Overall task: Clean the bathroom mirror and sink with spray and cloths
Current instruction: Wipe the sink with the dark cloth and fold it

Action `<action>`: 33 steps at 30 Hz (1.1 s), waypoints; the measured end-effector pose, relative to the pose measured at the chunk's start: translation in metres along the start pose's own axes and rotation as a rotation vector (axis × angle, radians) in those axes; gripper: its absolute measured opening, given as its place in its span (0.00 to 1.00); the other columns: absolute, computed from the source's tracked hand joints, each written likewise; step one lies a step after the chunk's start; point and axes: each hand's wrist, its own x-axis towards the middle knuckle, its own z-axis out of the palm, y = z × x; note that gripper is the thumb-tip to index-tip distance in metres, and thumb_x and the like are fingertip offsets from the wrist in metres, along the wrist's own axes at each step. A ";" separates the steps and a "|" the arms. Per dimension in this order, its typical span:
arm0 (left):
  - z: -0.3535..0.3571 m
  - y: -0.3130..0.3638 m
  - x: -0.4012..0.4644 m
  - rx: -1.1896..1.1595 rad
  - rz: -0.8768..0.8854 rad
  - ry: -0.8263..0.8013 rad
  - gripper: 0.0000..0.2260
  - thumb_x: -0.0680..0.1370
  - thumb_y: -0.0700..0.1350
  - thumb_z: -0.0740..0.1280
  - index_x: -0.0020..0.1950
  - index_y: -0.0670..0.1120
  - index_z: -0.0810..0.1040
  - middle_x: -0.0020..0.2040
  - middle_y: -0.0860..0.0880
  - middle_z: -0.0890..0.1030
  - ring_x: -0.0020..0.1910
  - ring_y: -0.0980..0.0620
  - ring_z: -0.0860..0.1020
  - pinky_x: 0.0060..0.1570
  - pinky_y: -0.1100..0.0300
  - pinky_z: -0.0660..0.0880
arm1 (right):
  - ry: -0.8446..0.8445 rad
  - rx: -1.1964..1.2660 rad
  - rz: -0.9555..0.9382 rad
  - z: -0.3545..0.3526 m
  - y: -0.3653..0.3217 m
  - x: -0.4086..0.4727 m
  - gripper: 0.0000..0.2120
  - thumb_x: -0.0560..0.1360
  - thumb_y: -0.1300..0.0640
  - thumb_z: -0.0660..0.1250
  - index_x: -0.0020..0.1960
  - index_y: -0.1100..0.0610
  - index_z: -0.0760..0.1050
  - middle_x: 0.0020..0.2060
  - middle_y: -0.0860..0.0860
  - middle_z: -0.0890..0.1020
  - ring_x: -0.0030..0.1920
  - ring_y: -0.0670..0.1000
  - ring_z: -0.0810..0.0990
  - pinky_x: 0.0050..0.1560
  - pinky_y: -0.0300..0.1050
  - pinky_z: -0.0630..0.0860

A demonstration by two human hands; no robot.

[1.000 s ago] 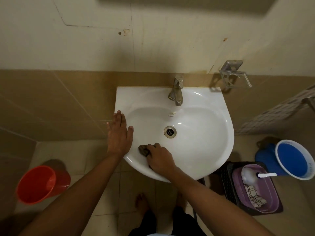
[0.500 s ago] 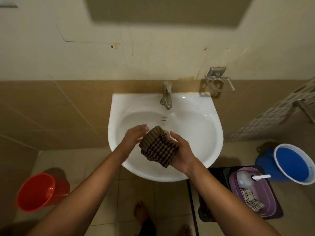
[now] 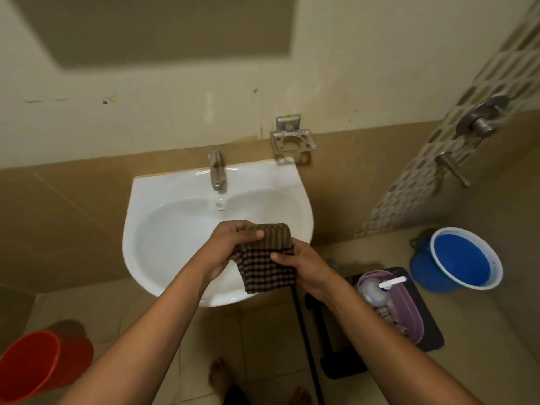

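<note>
Both hands clamp the dark brown checked cloth point(image 3: 264, 258) above the white ceramic sink point(image 3: 163, 229) – L hand point(image 3: 230, 247) grips its top-left edge w/ curled fingers, R hand point(image 3: 304, 267) pinches the right side.

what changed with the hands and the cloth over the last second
A second ago the right hand rubbed the bunched checked cloth on the sink's front rim while the left hand lay flat on the left rim. Since then the left hand left the rim and took hold of the cloth; both hands now hold it lifted and opened out above the basin. The red bucket stayed put.
</note>
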 end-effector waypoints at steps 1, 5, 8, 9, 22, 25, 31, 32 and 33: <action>0.012 0.000 0.001 -0.112 -0.007 -0.005 0.15 0.69 0.48 0.76 0.51 0.40 0.83 0.48 0.41 0.83 0.47 0.46 0.82 0.46 0.56 0.78 | 0.020 0.065 -0.020 -0.009 -0.001 -0.006 0.18 0.75 0.64 0.69 0.65 0.61 0.75 0.60 0.59 0.82 0.60 0.59 0.81 0.57 0.52 0.79; 0.059 -0.020 0.000 -0.470 -0.138 -0.037 0.24 0.77 0.54 0.66 0.64 0.37 0.77 0.61 0.36 0.80 0.58 0.39 0.79 0.61 0.45 0.75 | 0.040 0.270 -0.070 -0.041 -0.005 -0.026 0.18 0.76 0.66 0.66 0.67 0.62 0.74 0.59 0.60 0.82 0.58 0.58 0.82 0.50 0.51 0.81; 0.091 -0.047 -0.004 -0.546 -0.323 -0.082 0.31 0.79 0.62 0.58 0.67 0.37 0.74 0.64 0.33 0.77 0.64 0.33 0.76 0.64 0.38 0.72 | 0.055 0.307 -0.085 -0.059 -0.003 -0.038 0.18 0.76 0.65 0.67 0.66 0.62 0.75 0.59 0.59 0.82 0.58 0.58 0.81 0.53 0.51 0.80; 0.098 -0.053 -0.006 -0.549 -0.351 -0.101 0.32 0.78 0.64 0.57 0.67 0.38 0.75 0.64 0.32 0.77 0.65 0.32 0.75 0.63 0.35 0.71 | 0.053 0.301 -0.089 -0.064 -0.001 -0.042 0.18 0.76 0.65 0.67 0.66 0.61 0.75 0.59 0.59 0.82 0.58 0.58 0.81 0.53 0.51 0.80; 0.135 -0.036 0.038 -0.040 -0.173 -0.194 0.15 0.74 0.38 0.71 0.61 0.41 0.80 0.57 0.42 0.84 0.59 0.43 0.81 0.59 0.46 0.77 | 0.389 0.019 -0.178 -0.112 0.005 -0.070 0.12 0.77 0.63 0.68 0.60 0.55 0.78 0.58 0.55 0.83 0.58 0.55 0.82 0.59 0.52 0.79; 0.145 -0.027 0.059 -0.001 -0.173 -0.270 0.16 0.73 0.36 0.72 0.61 0.41 0.79 0.56 0.42 0.84 0.58 0.42 0.82 0.56 0.48 0.78 | 0.486 0.065 -0.221 -0.117 0.000 -0.075 0.16 0.75 0.66 0.69 0.62 0.58 0.76 0.58 0.57 0.83 0.59 0.55 0.82 0.60 0.52 0.79; 0.155 -0.010 0.099 0.095 -0.128 -0.514 0.20 0.66 0.36 0.71 0.59 0.39 0.80 0.56 0.40 0.84 0.56 0.41 0.82 0.57 0.47 0.78 | 0.587 0.234 -0.256 -0.128 -0.007 -0.085 0.20 0.75 0.70 0.68 0.65 0.59 0.74 0.58 0.56 0.83 0.60 0.54 0.81 0.59 0.52 0.79; 0.157 -0.008 0.104 0.093 -0.119 -0.552 0.20 0.66 0.35 0.70 0.59 0.39 0.80 0.56 0.39 0.84 0.56 0.41 0.82 0.56 0.49 0.78 | 0.600 0.248 -0.281 -0.129 -0.007 -0.086 0.20 0.75 0.72 0.67 0.65 0.60 0.74 0.58 0.56 0.83 0.60 0.54 0.81 0.56 0.50 0.81; 0.160 -0.007 0.110 0.096 -0.104 -0.594 0.20 0.67 0.33 0.70 0.59 0.39 0.80 0.56 0.40 0.84 0.55 0.43 0.82 0.55 0.51 0.79 | 0.628 0.255 -0.312 -0.130 -0.006 -0.087 0.20 0.75 0.73 0.65 0.65 0.61 0.73 0.56 0.56 0.83 0.58 0.54 0.82 0.53 0.48 0.81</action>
